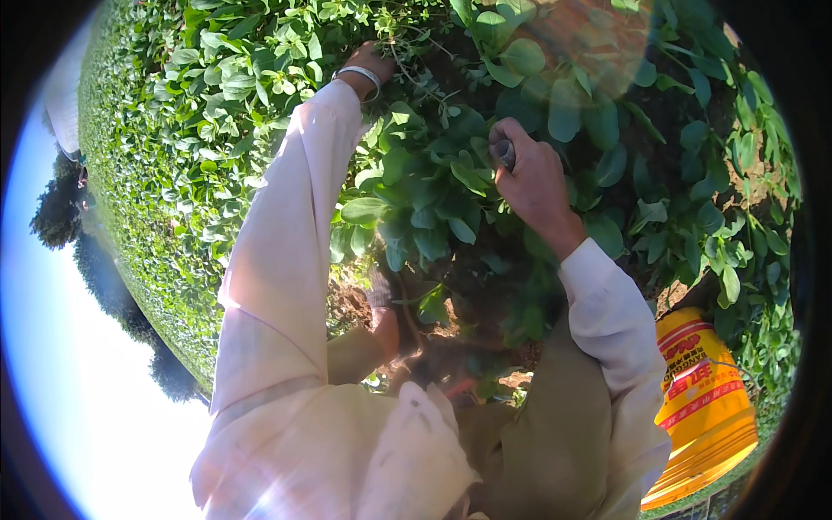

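Note:
My left hand [373, 61], with a pale bracelet [359, 74] at its wrist, reaches far forward into low green plants. Leaves hide most of its fingers, so its grip does not show. Thin, branching stems of a small-leaved plant [425, 80] are right beside it. My right hand [536, 180] is closed in a fist around a dark handle [503, 154], whose rounded end sticks out by the thumb. The rest of that tool is out of sight. Broad-leaved green plants [433, 186] grow between my two hands.
A yellow bucket [706, 407] with red markings stands at the lower right beside more leafy plants. Dense greenery [165, 217] stretches away on the left. Brown soil [442, 321] shows around my feet and bent legs. Bright sunlight washes out part of the view.

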The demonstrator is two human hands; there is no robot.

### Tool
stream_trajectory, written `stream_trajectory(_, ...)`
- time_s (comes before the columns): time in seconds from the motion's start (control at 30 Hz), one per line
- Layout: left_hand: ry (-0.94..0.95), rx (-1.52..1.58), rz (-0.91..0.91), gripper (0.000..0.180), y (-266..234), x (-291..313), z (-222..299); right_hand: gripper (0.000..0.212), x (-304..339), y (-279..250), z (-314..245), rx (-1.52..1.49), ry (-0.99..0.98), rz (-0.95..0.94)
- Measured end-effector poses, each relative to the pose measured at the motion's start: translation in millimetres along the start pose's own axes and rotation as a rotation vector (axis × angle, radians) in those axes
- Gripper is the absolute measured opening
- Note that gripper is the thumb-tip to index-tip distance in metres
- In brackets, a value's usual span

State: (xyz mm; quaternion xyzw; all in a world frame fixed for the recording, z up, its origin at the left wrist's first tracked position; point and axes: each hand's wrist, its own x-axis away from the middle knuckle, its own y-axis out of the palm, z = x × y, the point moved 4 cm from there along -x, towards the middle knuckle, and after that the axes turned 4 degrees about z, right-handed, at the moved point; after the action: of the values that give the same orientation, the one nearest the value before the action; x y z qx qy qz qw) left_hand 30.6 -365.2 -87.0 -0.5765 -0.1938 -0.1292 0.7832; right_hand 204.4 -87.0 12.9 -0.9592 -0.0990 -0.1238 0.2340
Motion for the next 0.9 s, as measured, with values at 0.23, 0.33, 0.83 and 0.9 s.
stream_trajectory(0.23,0.010,-0.254,-0.037,0.038,-16,30,24,0.016,-65,31,12,-0.069,-0.047,0.210)
stream_trajectory(0.33,0.029,-0.209,-0.083,0.037,-28,36,3,0.016,-42,12,10,-0.215,0.060,0.113)
stream_trajectory(0.83,0.798,-0.260,0.382,0.053,-29,84,85,0.016,-44,-14,-1,-0.033,-0.006,0.420)
stream_trajectory(0.9,0.886,-0.275,0.414,0.049,-27,70,102,0.016,-50,-9,3,-0.040,-0.062,0.460)
